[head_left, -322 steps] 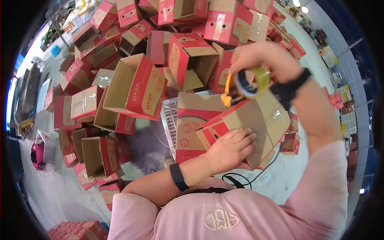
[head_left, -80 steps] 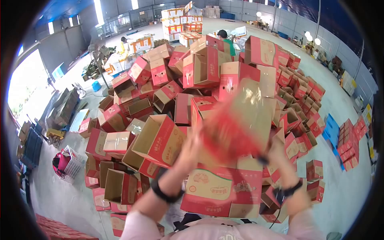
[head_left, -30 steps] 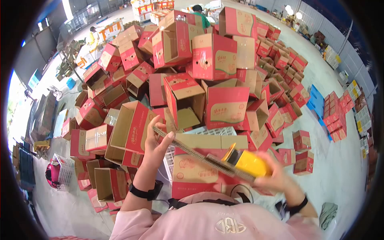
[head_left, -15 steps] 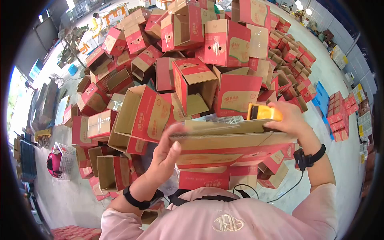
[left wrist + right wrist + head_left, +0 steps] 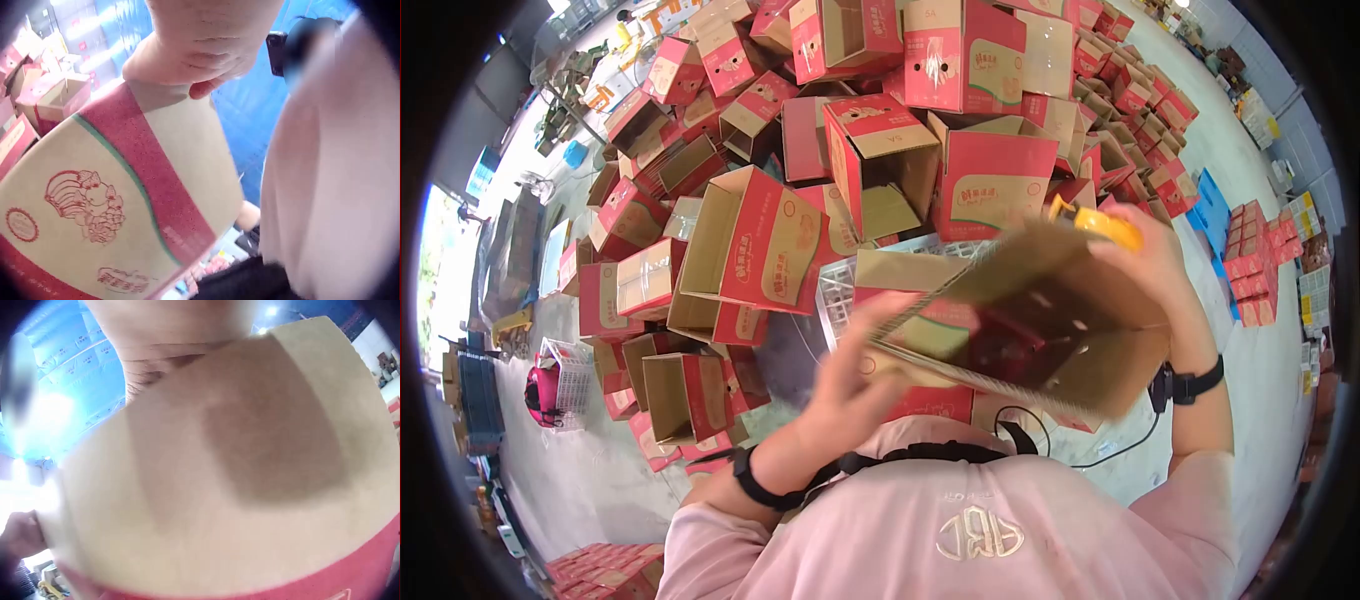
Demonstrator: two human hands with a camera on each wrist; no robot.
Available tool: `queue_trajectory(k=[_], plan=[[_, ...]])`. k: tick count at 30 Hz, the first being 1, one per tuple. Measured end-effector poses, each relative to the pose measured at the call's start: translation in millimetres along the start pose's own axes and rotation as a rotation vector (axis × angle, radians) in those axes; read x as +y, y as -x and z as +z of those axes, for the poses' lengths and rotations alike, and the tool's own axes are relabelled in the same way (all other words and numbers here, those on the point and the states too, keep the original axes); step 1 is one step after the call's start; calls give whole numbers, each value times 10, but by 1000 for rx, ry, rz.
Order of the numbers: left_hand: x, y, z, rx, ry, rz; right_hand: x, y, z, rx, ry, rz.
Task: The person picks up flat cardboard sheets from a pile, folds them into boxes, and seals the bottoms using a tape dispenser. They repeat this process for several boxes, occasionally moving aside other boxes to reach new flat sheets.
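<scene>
An open cardboard carton (image 5: 1060,330), red and tan, is held tilted above the lap, its brown inside facing up in the head view. My left hand (image 5: 850,390), blurred there, is at its left edge; in the left wrist view the hand (image 5: 206,44) grips the edge of the printed carton (image 5: 94,200). My right hand (image 5: 1145,255) holds a yellow tape dispenser (image 5: 1108,228) against the carton's upper right edge. In the right wrist view the hand (image 5: 175,331) lies over the plain tan side of the carton (image 5: 175,550); its fingers are hidden.
Just behind the held carton, another carton (image 5: 910,268) lies by a white plastic crate (image 5: 837,300). A pile of open cartons (image 5: 990,180) rises ahead. A black cable (image 5: 1115,460) hangs at the right, and a white basket (image 5: 572,385) stands on the floor at the left.
The held carton has turned from nearly edge-on to show its inside and sits further right. Both hands stay at it, and the dispenser has moved slightly right and up.
</scene>
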State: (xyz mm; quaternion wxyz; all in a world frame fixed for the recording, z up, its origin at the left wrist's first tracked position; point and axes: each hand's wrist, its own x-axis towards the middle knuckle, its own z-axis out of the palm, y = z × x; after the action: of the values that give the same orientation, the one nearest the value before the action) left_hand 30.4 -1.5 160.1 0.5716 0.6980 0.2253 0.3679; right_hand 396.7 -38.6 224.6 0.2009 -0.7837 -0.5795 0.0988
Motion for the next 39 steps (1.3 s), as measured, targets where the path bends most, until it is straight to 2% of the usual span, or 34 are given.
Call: queue_trajectory(k=[1,2,3,4,5,6,7,9,10,11,12,13,14,16,17,18,19,20,21,23,25,27,29,30,31,32,33,35,36,37,38,39], plan=[[-5,-3,79,-172,-182,64,-179,-31,24,13,62,33],[84,-17,155,-225,-152,99,-220,-27,72,25,64,43],[173,-23,206,-275,-123,129,-233,-29,154,19,71,-135],[66,-162,20,-292,-187,259,-311,-41,223,8,75,-319],[86,-188,-60,-21,110,-10,-443,-47,243,-105,5,-375],[76,-368,-82,-4,-174,261,-498,-99,320,-189,45,-422],[61,-520,-78,18,-454,539,-581,-153,391,-177,44,-413],[32,-615,278,-491,-395,664,-717,-253,468,-280,45,-533],[-98,-644,427,-597,-412,610,-697,-264,442,-283,47,-537],[-304,-654,535,-591,-416,611,-659,-281,399,-243,-6,-553],[-532,-673,617,-1022,-711,336,-607,-306,348,-203,-58,-574],[-580,-717,648,-1431,-988,9,-466,-315,267,-218,-291,-467],[-618,-725,654,-1427,-994,12,-261,-293,160,-228,-523,-347],[-503,-770,656,-1151,-504,137,86,-132,-84,-199,-811,-110],[-332,-833,801,-945,-557,443,227,-65,-65,-197,-813,-100],[-135,-941,998,-692,-426,696,381,-3,32,-111,-885,-1],[110,-1089,1198,-665,-359,873,487,53,145,-24,-953,92],[186,-1151,1387,-633,-328,1032,531,103,260,-50,-1029,140],[103,-1146,1561,-694,-392,1047,465,89,329,-9,-1012,98],[-138,-1058,1520,-821,-440,943,433,122,225,57,-995,90],[-32,-999,1175,-819,-459,851,566,115,-73,122,-1021,60],[-11,-966,940,-845,-487,846,393,101,-309,228,-1163,78],[56,-969,795,-944,-598,754,99,108,-277,108,-1291,35],[-11,-924,679,-940,-596,753,50,100,-124,56,-1148,-57],[-155,-878,549,-1036,-696,668,-163,96,-34,-23,-1116,-73],[-292,-824,469,-1127,-796,572,-192,60,-30,-18,-1125,-91],[-406,-760,431,-1114,-803,560,-222,-11,-24,-20,-1136,-112],[-583,-648,361,-968,-688,565,-192,-205,-105,-11,-1287,-124],[-610,-619,395,-969,-659,545,-286,-242,-99,18,-1355,-75],[-583,-584,364,-959,-664,543,-291,-225,40,-69,-1240,-68],[-538,-526,305,-973,-590,434,-272,-143,254,-148,-1126,-61],[-469,-479,237,-979,-513,327,-311,6,427,-332,-1084,23]])
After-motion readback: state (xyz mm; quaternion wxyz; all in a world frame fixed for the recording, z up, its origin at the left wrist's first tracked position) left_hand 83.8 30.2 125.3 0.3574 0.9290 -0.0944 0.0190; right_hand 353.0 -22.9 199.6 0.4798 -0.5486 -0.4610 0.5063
